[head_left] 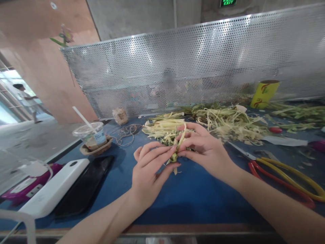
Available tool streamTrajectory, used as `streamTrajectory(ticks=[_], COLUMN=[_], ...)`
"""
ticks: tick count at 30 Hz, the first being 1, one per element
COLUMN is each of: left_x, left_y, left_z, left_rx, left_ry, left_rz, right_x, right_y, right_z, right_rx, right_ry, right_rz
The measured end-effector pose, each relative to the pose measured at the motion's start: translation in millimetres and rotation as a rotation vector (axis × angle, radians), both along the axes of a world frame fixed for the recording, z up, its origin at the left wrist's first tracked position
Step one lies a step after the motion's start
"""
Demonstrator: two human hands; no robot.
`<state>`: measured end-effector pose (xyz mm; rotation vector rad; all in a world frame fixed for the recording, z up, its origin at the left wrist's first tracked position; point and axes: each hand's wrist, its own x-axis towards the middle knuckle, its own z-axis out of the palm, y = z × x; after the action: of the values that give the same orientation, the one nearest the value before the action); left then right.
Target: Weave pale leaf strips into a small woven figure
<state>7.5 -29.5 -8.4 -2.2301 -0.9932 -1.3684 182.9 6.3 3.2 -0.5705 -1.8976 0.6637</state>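
My left hand (pixel 148 171) pinches a small yellow-green plant piece (pixel 174 158) between thumb and fingertips, just above the blue table. From the right, my right hand (pixel 207 145) closes on the same piece, and a pale plant strip (pixel 182 136) stands up between its fingers. The fingers hide part of the piece. Right behind my hands lies a bundle of pale yellow strips (pixel 164 127), with small greenish bits (pixel 166 139) in front of it. A larger heap of dried, husk-like leaves (pixel 228 123) spreads behind my right hand.
Large scissors (pixel 256 158) with red and yellow handles lie at right. A yellow tube (pixel 265 95) stands behind. At left are a lidded cup (pixel 92 137), twine (pixel 128 134), a black phone (pixel 85 186), a white power bank (pixel 56 189) and a purple power strip (pixel 25 189). A perforated metal screen (pixel 152 67) closes the back.
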Motion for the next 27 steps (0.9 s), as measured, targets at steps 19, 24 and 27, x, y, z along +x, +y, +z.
streamTrajectory(ticks=[19, 24, 27], left_x=[1.2, 3.0, 2.6], left_y=[3.9, 4.8, 8.0], left_z=[-2.4, -2.5, -3.0], left_rx=[-0.221, -0.423, -0.626], left_ry=[-0.101, -0.348, -0.512], left_rz=[-0.153, -0.265, -0.328], right_x=[-2.7, -2.9, -5.2], right_y=[-5.0, -6.2, -4.7], right_z=[-3.7, -4.7, -6.6], right_rx=[0.286, 0.231, 0.218], right_ry=[0.014, -0.037, 0.062], right_rz=[-0.147, -0.086, -0.056])
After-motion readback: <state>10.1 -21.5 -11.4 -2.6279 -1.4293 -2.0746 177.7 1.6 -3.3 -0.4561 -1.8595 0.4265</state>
